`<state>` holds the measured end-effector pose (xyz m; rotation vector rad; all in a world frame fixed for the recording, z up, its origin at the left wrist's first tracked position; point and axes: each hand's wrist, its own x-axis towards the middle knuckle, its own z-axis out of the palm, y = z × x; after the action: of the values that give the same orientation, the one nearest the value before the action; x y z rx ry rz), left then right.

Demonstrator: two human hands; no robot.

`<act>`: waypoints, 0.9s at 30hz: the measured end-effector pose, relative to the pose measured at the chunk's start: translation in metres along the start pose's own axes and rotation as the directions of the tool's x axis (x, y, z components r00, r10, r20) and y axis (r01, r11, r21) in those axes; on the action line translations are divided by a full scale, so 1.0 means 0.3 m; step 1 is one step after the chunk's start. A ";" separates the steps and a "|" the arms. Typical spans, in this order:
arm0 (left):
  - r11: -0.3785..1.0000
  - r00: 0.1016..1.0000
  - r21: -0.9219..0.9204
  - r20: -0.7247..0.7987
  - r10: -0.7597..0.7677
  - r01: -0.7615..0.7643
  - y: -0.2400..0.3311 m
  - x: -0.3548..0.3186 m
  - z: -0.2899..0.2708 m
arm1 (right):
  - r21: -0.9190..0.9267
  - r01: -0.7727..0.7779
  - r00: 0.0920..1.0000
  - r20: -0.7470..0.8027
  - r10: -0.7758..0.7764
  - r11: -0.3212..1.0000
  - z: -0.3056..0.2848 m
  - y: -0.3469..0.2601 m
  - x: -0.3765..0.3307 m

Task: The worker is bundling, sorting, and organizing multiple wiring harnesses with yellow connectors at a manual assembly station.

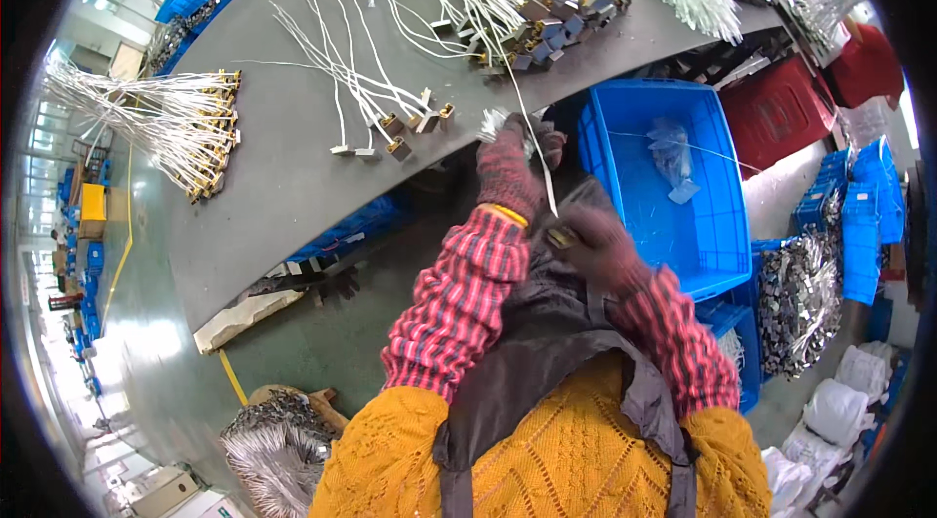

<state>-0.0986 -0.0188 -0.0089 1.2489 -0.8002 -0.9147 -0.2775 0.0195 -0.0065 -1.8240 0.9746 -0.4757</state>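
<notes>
My left hand (508, 171), in a dark red knit glove, is closed at the table's near edge around a crumpled bundle of whitish clear plastic (494, 122). My right hand (603, 247), gloved alike and smeared by motion, is closed beside it, nearer my body. Between its fingers shows the end of a small dark block with a brassy part (560, 237). A white wire (532, 142) runs from the table pile past my left hand to that block. Loose wired blocks (398, 148) lie on the table ahead, left of my hands.
The grey table (283, 157) bears a wire bundle (185, 127) at left and a large pile of wired blocks (551, 25) at the back. Right of my hands stands a blue crate (717, 225) holding a clear bag (671, 152). A red bin (776, 113) sits beyond it.
</notes>
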 end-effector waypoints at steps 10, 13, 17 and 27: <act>0.850 0.995 -0.527 -0.100 -0.031 -0.026 -0.214 0.102 -0.099 | 0.389 -0.600 0.530 -0.462 0.711 0.699 -0.276 0.695 -1.092; 0.854 0.983 -0.520 -0.154 -0.097 0.003 -0.174 0.126 -0.150 | 0.474 -0.695 0.375 -0.402 0.835 0.541 -0.325 0.714 -1.192; 0.947 0.977 -0.290 -0.198 0.082 -0.139 -0.143 0.158 -0.194 | 0.481 -0.678 0.379 -0.420 0.825 0.556 -0.339 0.790 -1.249; 0.743 0.907 -0.646 -0.188 -0.377 0.175 0.102 0.074 -0.146 | 0.448 -0.648 0.459 -0.415 0.786 0.615 -0.316 0.792 -1.102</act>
<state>-0.0459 -0.0179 0.0150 0.8911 -0.0228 -1.0771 -0.6391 0.1789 -0.1431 -0.8634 1.9249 -0.5687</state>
